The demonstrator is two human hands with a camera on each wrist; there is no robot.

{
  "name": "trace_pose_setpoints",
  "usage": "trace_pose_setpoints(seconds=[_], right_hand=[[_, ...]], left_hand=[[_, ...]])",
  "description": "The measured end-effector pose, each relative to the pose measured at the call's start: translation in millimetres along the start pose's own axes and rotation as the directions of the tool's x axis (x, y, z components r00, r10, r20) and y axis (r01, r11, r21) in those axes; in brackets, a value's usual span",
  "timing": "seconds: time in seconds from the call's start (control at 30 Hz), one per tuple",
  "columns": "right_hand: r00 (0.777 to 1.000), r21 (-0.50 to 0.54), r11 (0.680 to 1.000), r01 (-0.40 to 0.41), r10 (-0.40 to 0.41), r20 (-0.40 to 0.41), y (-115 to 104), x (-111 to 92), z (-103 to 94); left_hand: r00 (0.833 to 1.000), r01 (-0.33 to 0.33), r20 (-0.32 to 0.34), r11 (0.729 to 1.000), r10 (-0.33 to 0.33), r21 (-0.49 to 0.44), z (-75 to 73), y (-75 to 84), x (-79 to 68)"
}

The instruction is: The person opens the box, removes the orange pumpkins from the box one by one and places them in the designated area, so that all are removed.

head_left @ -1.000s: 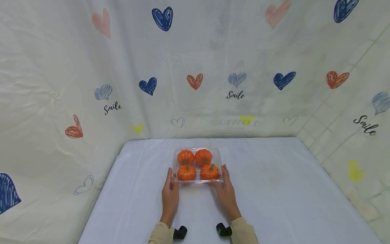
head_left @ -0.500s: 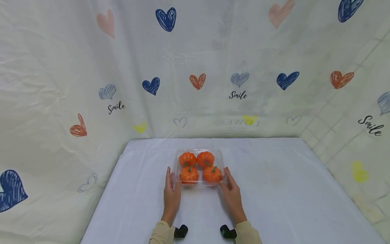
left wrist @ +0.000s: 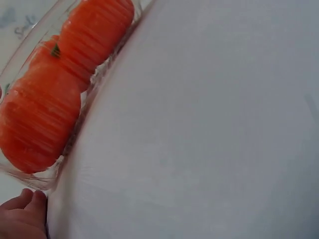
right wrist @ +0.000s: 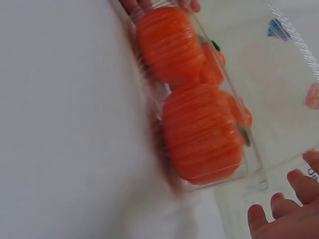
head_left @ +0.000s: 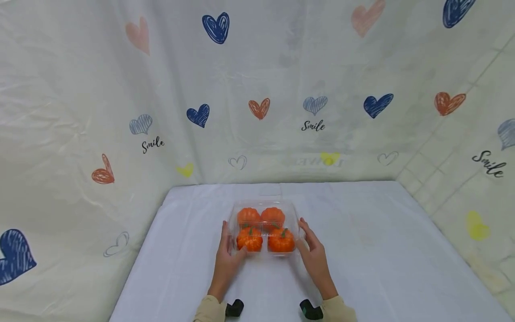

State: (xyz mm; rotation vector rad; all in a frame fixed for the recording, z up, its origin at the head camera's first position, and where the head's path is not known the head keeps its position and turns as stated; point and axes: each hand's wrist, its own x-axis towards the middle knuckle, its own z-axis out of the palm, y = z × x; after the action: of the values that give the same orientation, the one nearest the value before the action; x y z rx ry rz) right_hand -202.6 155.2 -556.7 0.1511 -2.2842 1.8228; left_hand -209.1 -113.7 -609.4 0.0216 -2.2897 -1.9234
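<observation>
Squarely before us, over the white table [head_left: 374,255], is a clear box [head_left: 265,244] of four pumpkins [head_left: 280,242], its longer axis running left to right. Our left hand [head_left: 227,263] pinches its near left corner; our right hand [head_left: 315,260], fingers relaxed, is just beside its right end.

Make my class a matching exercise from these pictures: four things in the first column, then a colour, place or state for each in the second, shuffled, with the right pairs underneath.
Column 1
1. pumpkins
2. container
3. tablecloth
4. backdrop sheet

Column 2
A. hanging at the back, printed with hearts
B. clear plastic, see-through
C. plain white, lying flat
D. orange, four together

Right pairs: 1-D, 2-B, 3-C, 4-A
</observation>
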Motion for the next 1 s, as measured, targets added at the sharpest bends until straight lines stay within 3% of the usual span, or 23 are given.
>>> trace_pose_setpoints(seconds=[0.23, 0.43, 0.7, 0.83, 1.0], right_hand=[[0.997, 0.002, 0.999, 0.042, -0.042, 0.062, -28.4, 27.9, -11.9], [0.985, 0.032, 0.998, 0.062, -0.066, 0.161, -49.6, 74.7, -15.4], [0.963, 0.092, 0.994, -0.058, 0.032, 0.268, -47.9, 136.4, -10.9], [0.925, 0.158, 0.97, -0.182, 0.115, 0.362, -46.1, 160.1, -8.6], [0.837, 0.187, 0.916, -0.355, 0.222, 0.5, -36.8, 176.8, -7.9]], left_hand=[[0.995, -0.064, 0.077, 0.996, 0.059, 0.067, -7.6, 1.4, -3.7], [0.991, -0.106, 0.096, 0.982, 0.092, 0.154, -7.6, -1.2, -6.2], [0.991, -0.105, 0.096, 0.979, 0.089, 0.176, -5.1, 2.2, -11.0], [0.992, -0.103, 0.089, 0.981, 0.09, 0.162, -6.7, 1.9, -11.9], [0.992, -0.095, 0.095, 0.987, 0.083, 0.126, -12.2, 2.9, -12.3]])
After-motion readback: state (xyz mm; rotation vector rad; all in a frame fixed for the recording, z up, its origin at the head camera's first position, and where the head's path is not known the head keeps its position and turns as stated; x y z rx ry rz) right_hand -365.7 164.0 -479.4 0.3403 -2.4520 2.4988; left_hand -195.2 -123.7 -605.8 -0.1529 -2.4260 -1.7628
